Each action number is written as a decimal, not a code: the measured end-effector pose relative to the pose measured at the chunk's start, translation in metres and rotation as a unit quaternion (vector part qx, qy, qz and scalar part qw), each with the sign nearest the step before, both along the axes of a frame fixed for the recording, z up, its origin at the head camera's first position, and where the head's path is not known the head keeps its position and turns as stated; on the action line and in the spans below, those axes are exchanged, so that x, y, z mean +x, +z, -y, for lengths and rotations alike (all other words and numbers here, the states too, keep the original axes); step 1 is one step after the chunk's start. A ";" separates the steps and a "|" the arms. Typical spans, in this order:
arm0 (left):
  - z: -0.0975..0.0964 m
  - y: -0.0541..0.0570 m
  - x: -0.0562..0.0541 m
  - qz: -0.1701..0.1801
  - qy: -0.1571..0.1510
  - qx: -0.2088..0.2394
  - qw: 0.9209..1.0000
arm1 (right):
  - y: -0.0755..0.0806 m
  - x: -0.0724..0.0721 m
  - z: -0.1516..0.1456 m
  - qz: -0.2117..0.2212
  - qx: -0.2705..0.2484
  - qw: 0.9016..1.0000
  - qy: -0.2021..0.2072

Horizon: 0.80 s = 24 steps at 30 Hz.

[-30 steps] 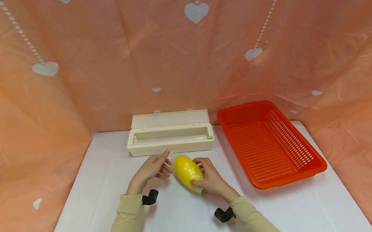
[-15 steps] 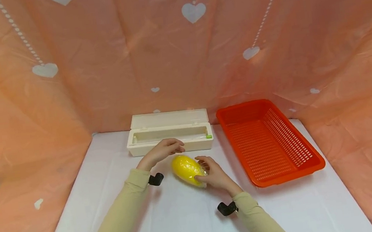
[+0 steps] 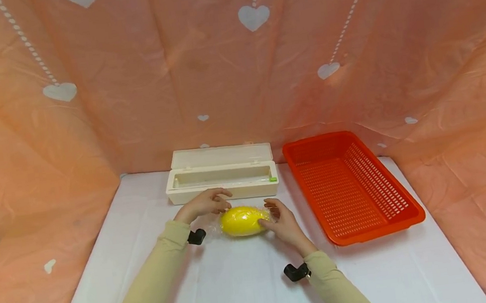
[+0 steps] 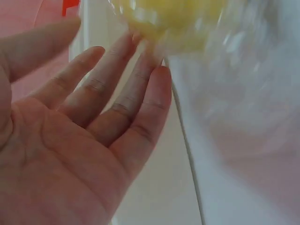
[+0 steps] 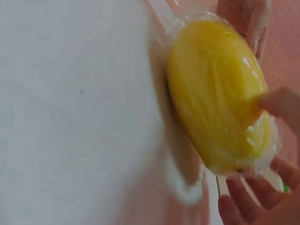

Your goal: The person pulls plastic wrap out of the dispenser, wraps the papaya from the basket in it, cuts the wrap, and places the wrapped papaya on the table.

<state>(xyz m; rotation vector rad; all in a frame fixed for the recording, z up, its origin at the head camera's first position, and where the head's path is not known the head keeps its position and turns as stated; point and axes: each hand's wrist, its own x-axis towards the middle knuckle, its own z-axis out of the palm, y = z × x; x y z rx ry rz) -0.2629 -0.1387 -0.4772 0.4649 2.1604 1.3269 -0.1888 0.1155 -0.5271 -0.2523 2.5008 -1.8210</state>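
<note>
A yellow oval fruit (image 3: 241, 221), wrapped in clear cling film, lies crosswise just above or on the white table; its exact kind cannot be told. At its right end my right hand (image 3: 286, 224) holds it, thumb (image 5: 281, 105) on one side and fingers curled beneath the other. My left hand (image 3: 204, 204) is beside the fruit's left end, palm showing in the left wrist view, with fingers (image 4: 152, 101) loosely extended. Loose film (image 4: 248, 70) spreads from that end; whether the left fingertips touch it cannot be told.
Behind the hands stands a cream cling film dispenser (image 3: 223, 194), its lid (image 3: 220, 154) raised and a green slider (image 3: 273, 179) at the right. An orange-red perforated basket (image 3: 348, 194) is on the right of the table. A heart-patterned cloth (image 3: 215, 74) hangs behind.
The fruit has turned from slanted to nearly level, with my right hand staying at its right end. My left hand moved up over the dispenser's front, then back down towards the fruit.
</note>
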 end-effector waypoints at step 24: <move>-0.018 -0.039 0.037 0.180 0.093 0.112 0.973 | -0.009 -0.014 0.015 0.053 -0.102 0.991 -0.066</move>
